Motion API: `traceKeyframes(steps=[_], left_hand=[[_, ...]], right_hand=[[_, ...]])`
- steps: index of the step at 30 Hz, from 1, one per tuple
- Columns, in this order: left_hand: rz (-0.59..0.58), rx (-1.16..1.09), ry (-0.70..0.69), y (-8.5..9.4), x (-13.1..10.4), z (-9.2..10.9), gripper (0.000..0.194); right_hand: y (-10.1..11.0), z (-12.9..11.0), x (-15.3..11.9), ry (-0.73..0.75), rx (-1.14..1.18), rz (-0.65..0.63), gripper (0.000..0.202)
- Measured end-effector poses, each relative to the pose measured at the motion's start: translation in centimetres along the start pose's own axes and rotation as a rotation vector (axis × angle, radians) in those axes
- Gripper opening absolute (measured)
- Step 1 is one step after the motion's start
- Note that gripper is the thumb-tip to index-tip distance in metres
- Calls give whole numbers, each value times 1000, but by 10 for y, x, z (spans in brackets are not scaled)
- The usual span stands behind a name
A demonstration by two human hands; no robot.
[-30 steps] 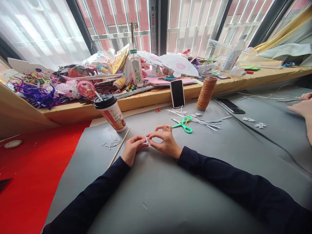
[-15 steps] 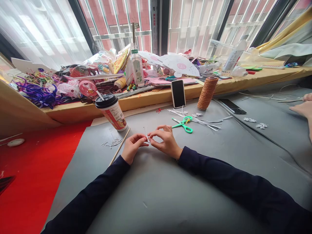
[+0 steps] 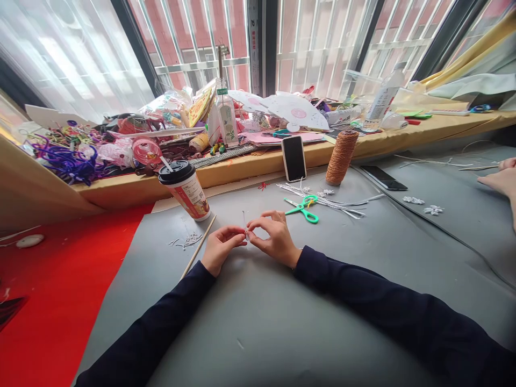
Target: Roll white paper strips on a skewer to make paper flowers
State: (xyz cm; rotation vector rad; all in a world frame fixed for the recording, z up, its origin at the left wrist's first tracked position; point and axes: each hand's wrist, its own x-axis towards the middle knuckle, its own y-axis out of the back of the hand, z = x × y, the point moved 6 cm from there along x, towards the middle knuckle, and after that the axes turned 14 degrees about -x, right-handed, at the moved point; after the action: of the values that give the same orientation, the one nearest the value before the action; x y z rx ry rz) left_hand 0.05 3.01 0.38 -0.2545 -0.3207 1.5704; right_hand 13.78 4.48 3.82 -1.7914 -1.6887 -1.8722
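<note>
My left hand (image 3: 220, 248) and my right hand (image 3: 274, 237) meet over the grey mat (image 3: 258, 322), fingertips pinched together on a small white wire piece (image 3: 245, 231) with a thin end sticking up. Both wrists rest on the mat. Green scissors (image 3: 303, 208) lie just beyond my right hand, beside a bundle of white wire strips (image 3: 330, 198). A thin wooden stick (image 3: 197, 247) lies left of my left hand, with small white cuttings (image 3: 186, 239) near it.
A lidded paper cup (image 3: 185, 188), an upright phone (image 3: 294, 157), a brown twine spool (image 3: 341, 156) and a flat phone (image 3: 383, 177) stand along the sill's foot. White wire flowers (image 3: 433, 209) lie right. Another person's hand (image 3: 500, 180) rests at far right. Craft clutter fills the sill; red fabric (image 3: 48, 301) lies left.
The hands have stayed pinched on the wire piece with only small finger shifts. The view has tilted slightly, so everything sits a little lower in the picture.
</note>
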Motion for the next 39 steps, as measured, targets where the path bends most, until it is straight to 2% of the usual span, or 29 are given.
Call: traceKeyframes(steps=[9, 14, 24, 29, 35, 39], left_hand=[[1, 39, -39, -1, -1, 2, 22], [-9, 83, -76, -3, -1, 3, 20], [18, 25, -30, -2, -3, 0, 22], [6, -22, -14, -2, -2, -1, 21], [59, 15, -63, 0, -1, 2, 25], [50, 15, -70, -1, -1, 3, 26]], right_hand=[[0, -2, -1, 59, 12, 39, 6], [0, -3, -1, 58, 30, 24, 5], [-5, 3, 1, -16, 106, -20, 8], [-6, 2, 0, 1, 109, -26, 9], [-8, 0, 0, 38, 97, -63, 9], [-9, 1, 0, 39, 91, -61, 10]])
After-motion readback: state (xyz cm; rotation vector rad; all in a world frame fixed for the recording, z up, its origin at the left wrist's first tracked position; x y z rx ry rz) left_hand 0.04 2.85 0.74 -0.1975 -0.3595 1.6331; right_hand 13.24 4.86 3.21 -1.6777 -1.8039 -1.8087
